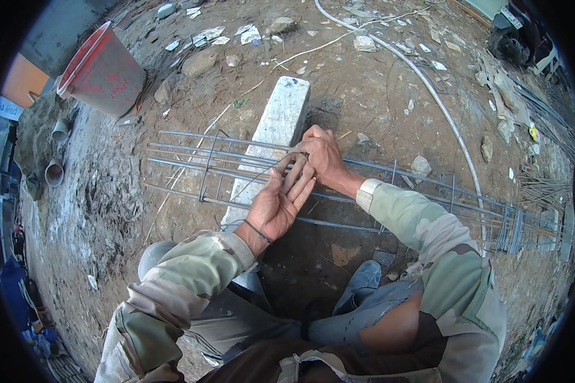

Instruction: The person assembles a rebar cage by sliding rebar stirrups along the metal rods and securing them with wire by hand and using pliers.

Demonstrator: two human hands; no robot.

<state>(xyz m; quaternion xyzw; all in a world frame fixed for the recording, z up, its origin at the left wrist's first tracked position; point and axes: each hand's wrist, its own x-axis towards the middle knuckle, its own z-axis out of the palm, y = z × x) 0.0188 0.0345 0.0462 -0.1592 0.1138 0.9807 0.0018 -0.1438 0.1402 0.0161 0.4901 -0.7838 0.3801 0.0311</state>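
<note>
A long cage of thin steel bars (335, 223) lies crosswise before me, propped on a pale concrete block (281, 112). Square wire stirrups (204, 172) ring the bars at intervals. My left hand (276, 203) is at the cage's middle, palm up, with its fingers stretched apart among the bars and their tips by the other hand. My right hand (322, 156) is closed over the far bars; what its fingers grip is hidden. Beside the left thumb, a thin dark wire (246, 171) curves over the bars. A dark band circles my left wrist.
At the far left stands a red-and-grey bucket (108, 73). A pale hose (428, 86) curves over the dirt ground on the right. Bundled stirrups (510, 228) sit at the cage's right end, with loose rods (546, 191) nearby. Stones and paper scraps litter the ground.
</note>
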